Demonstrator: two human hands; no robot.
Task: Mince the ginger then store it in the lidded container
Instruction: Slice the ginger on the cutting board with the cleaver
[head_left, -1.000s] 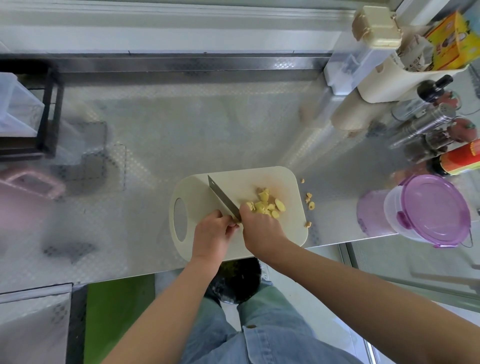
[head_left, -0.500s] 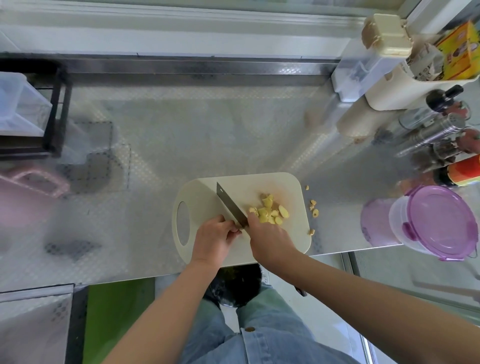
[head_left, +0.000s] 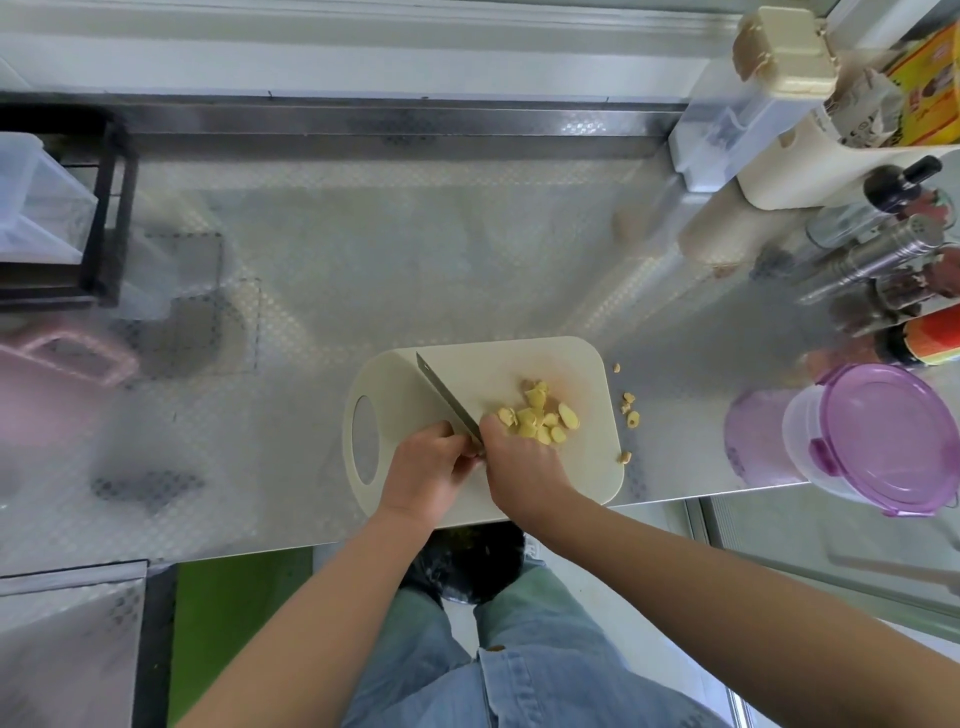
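A cream cutting board (head_left: 582, 467) lies at the counter's front edge. Yellow ginger slices and chunks (head_left: 540, 418) are piled on its right half. A few ginger bits (head_left: 629, 410) lie off the board on the counter. A knife (head_left: 447, 397) rests with its blade slanting up-left across the board. My right hand (head_left: 522, 465) covers the handle end, knuckles beside the pile. My left hand (head_left: 426, 470) is curled against the blade's heel; what its fingers pinch is hidden. The clear container with a purple lid (head_left: 891, 439) stands at the right, closed.
Bottles, a metal shaker (head_left: 872, 254) and a cream caddy (head_left: 831, 171) crowd the right back corner. A black rack (head_left: 104, 218) and a pink handled item (head_left: 72, 353) sit on the left. The counter edge runs just below the board.
Both hands and the knife stay in nearly the same spot on the board. Only the camera view has swayed slightly.
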